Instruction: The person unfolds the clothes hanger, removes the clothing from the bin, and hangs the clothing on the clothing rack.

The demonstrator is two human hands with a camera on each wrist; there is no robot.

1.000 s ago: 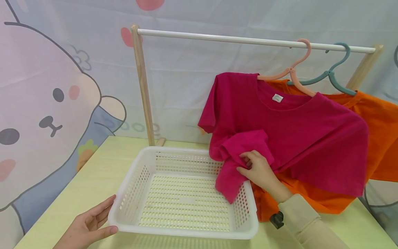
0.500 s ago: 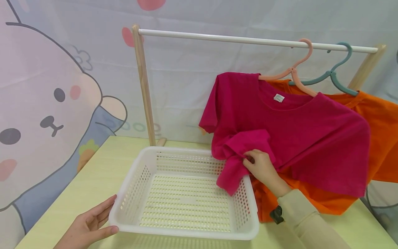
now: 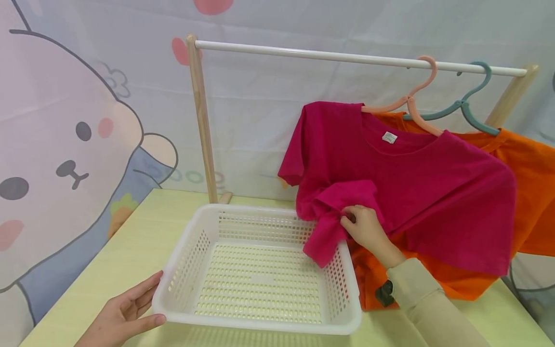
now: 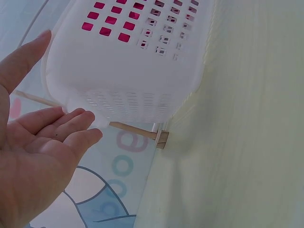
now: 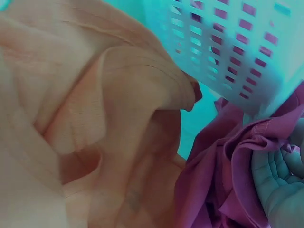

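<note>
A magenta T-shirt [image 3: 416,183] hangs from a pink hanger [image 3: 417,113]. My right hand [image 3: 366,231] pinches a bunched lower part of it between thumb and fingers, above the right side of a white plastic basket [image 3: 256,324]. One corner of the cloth drapes over the rim into the basket. In the right wrist view the right hand [image 5: 280,185] is partly cut off at the edge, beside the folded magenta cloth [image 5: 228,166]. At the basket's near left corner, my left hand [image 3: 123,311] has its fingers and thumb extended, fingertips right at the rim.
Behind the magenta shirt an orange T-shirt [image 3: 531,159] hangs on a teal hanger [image 3: 474,115]; its hem reaches down beside the basket. A white rod [image 3: 299,53] on wooden posts [image 3: 201,115] carries both hangers. The yellowish tabletop [image 3: 151,217] ends at a patterned backdrop [image 3: 256,120].
My right hand has drawn its thumb and fingers closer together on the cloth, and the cloth's hanging corner has risen slightly. The left hand has stayed at the basket's corner.
</note>
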